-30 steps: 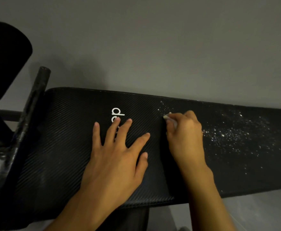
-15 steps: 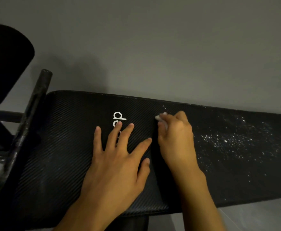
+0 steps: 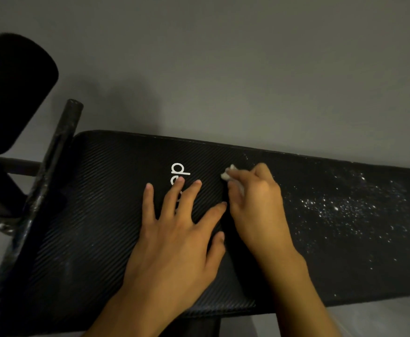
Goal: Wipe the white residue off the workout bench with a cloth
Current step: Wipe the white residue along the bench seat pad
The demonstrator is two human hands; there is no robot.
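Observation:
The black ribbed workout bench (image 3: 97, 215) runs across the view, with white lettering near its middle. My left hand (image 3: 177, 234) lies flat on the pad with fingers spread, partly over the lettering. My right hand (image 3: 257, 207) is closed on a small white cloth (image 3: 228, 172), of which only a tip shows beyond the fingertips, pressed on the pad beside the left hand. White residue (image 3: 344, 210) speckles the pad to the right of my right hand.
A black padded roller (image 3: 12, 88) and a dark metal bar (image 3: 60, 142) of the bench frame stand at the left end. Grey floor (image 3: 223, 69) lies beyond the bench.
My right hand with the cloth has slid left along the pad, closer to my left hand. The left hand has stayed flat in place.

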